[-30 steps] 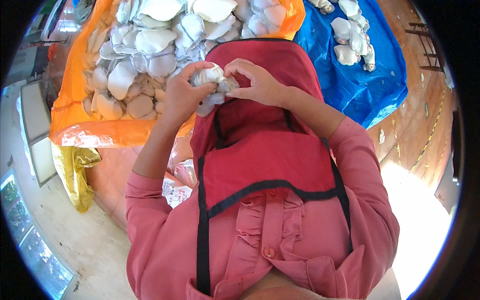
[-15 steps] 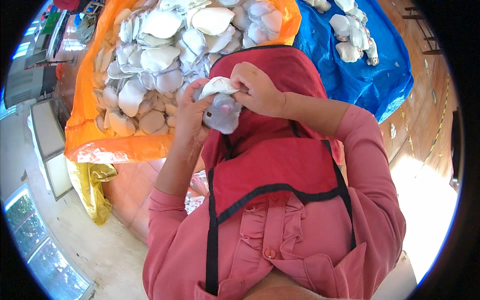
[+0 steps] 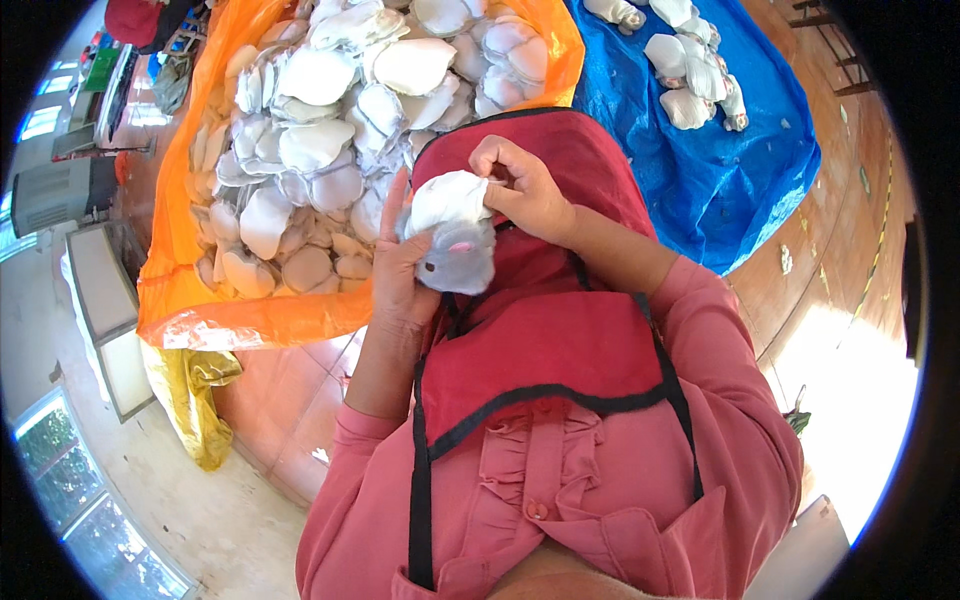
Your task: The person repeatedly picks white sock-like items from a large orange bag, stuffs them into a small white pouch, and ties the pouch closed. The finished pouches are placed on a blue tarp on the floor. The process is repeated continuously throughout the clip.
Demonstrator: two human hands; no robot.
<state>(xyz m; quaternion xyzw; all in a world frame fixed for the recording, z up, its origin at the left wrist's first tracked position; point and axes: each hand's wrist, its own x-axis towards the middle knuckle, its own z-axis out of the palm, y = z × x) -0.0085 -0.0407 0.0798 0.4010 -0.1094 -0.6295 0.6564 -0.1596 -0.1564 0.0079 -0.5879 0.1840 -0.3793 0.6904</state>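
A grey plush animal head (image 3: 462,262) with a dark eye and a pink nose sits above my lap. White cloth (image 3: 448,200) covers its upper part like a cap. My left hand (image 3: 403,268) grips the plush head from the left side, thumb across its front. At the cloth's right edge, my right hand (image 3: 530,195) has its fingers curled and pinches the edge. What lies under the cloth is hidden.
An orange sack (image 3: 250,330) ahead on the left holds a heap of white cloth pieces (image 3: 318,75). To the right, several white-wrapped items (image 3: 690,75) lie on a blue sheet (image 3: 770,160). A red apron (image 3: 550,345) covers my lap; a yellow bag (image 3: 195,400) lies at left.
The white cloth now covers more of the plush head's top. My right hand has shifted slightly right, and the plush head sits a little lower in view.
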